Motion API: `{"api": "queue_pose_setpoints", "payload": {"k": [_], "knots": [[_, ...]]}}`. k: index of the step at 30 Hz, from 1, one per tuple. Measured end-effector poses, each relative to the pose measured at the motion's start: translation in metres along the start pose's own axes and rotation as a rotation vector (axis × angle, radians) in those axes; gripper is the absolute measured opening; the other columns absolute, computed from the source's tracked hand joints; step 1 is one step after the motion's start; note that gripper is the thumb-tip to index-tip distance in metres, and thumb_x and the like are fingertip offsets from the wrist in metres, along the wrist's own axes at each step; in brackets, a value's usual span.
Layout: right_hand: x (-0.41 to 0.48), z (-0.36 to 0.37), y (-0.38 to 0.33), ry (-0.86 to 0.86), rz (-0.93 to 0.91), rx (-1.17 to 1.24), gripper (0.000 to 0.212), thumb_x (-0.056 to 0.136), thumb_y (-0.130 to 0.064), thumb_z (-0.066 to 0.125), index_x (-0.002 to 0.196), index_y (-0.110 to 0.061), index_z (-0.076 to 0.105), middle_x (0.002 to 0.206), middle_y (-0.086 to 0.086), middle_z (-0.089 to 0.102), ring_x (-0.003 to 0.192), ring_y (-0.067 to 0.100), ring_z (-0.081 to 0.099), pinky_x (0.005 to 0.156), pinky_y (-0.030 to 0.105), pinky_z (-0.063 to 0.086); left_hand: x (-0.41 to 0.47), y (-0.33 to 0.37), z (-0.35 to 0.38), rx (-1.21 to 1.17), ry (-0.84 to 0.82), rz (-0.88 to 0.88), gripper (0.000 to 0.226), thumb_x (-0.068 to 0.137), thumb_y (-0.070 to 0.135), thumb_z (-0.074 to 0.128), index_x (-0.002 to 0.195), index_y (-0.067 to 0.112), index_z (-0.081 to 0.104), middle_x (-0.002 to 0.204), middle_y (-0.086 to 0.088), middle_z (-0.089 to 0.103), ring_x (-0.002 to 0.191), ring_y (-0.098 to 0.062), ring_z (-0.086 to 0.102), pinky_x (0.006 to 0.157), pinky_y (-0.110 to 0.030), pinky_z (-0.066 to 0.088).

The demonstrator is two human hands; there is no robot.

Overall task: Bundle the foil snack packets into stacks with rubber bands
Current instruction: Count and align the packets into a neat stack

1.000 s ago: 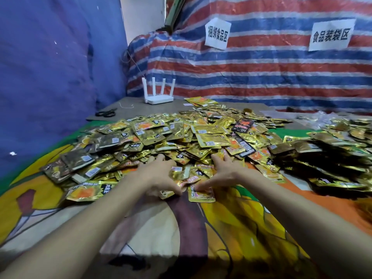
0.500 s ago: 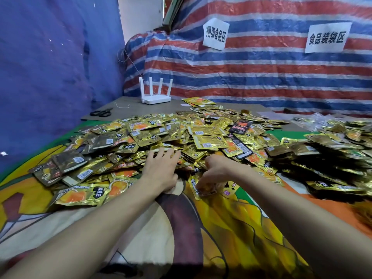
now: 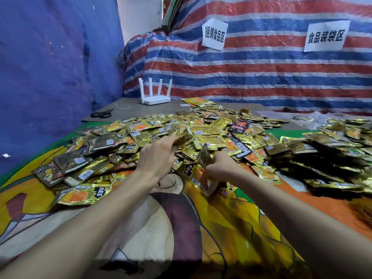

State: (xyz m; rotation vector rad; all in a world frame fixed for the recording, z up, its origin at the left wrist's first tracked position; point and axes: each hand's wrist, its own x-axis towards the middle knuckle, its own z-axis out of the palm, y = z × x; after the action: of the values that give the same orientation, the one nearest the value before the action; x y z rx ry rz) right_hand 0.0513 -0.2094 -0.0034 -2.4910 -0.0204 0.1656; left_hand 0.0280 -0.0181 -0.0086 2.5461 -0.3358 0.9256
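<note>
A wide heap of gold foil snack packets [image 3: 153,135] covers the middle of the table. At its near edge my right hand [image 3: 218,166] grips a few packets [image 3: 207,174] held on edge, their tops sticking up past my fingers. Just left of it, my left hand [image 3: 159,156] pinches one blurred packet [image 3: 184,138] raised a little above the heap. No rubber band shows in either hand.
A second pile of packets [image 3: 330,154] lies at the right. Black scissors [image 3: 101,113] and a white router [image 3: 156,95] sit at the back left on grey board. A cartoon-print cloth [image 3: 141,228] covers the near table. Striped tarp hangs behind.
Both hands lifted off the heap. The right one stood its packets on edge; the left one picked a packet up and raised it.
</note>
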Motion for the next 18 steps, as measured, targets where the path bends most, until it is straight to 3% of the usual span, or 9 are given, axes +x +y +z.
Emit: {"api": "queue_pose_setpoints", "payload": {"k": [2,6,10,14,18], "knots": [[-0.002,0.001,-0.001,-0.008,0.001,0.064,0.021,0.067,-0.012,0.085,0.073,-0.005,0.066,0.075,0.010,0.062,0.068,0.023,0.059,0.056,0.032,0.046,0.009,0.006,-0.009,-0.221,0.052,-0.092,0.016,0.104,0.023,0.052,0.116,0.017,0.058,0.095,0.000,0.065,0.080,-0.023,0.062,0.070,-0.037,0.050],[-0.006,0.001,0.002,-0.011,-0.027,0.240,0.018,0.076,-0.008,0.077,0.089,0.001,0.067,0.084,0.016,0.065,0.070,0.025,0.061,0.061,0.035,0.050,0.020,0.007,-0.018,-0.641,0.110,-0.412,0.009,0.101,0.028,0.058,0.102,0.021,0.053,0.089,0.005,0.064,0.075,-0.005,0.064,0.058,-0.023,0.048],[-0.009,-0.002,0.005,0.002,0.017,0.647,0.022,0.081,0.003,0.073,0.100,0.009,0.063,0.092,0.021,0.064,0.074,0.025,0.060,0.057,0.030,0.046,0.017,-0.001,-0.018,-1.034,0.081,-0.694,0.013,0.100,0.023,0.062,0.101,0.011,0.058,0.093,-0.010,0.072,0.085,-0.029,0.072,0.070,-0.044,0.061],[-0.011,-0.006,0.009,-0.029,0.126,1.009,0.003,0.088,0.001,0.070,0.089,0.003,0.068,0.073,0.008,0.060,0.063,0.016,0.052,0.053,0.028,0.042,0.007,-0.008,-0.014,-1.277,0.016,-0.875,0.014,0.096,0.018,0.067,0.096,0.006,0.059,0.076,-0.009,0.071,0.071,-0.026,0.070,0.056,-0.037,0.058],[-0.014,-0.005,0.020,-0.117,0.173,1.206,0.016,0.087,0.001,0.068,0.073,-0.003,0.074,0.071,0.006,0.067,0.067,0.016,0.056,0.062,0.028,0.046,-0.001,-0.009,-0.007,-1.418,-0.037,-1.007,0.013,0.094,0.017,0.067,0.092,0.005,0.065,0.073,-0.009,0.071,0.061,-0.024,0.071,0.047,-0.036,0.057]]}}
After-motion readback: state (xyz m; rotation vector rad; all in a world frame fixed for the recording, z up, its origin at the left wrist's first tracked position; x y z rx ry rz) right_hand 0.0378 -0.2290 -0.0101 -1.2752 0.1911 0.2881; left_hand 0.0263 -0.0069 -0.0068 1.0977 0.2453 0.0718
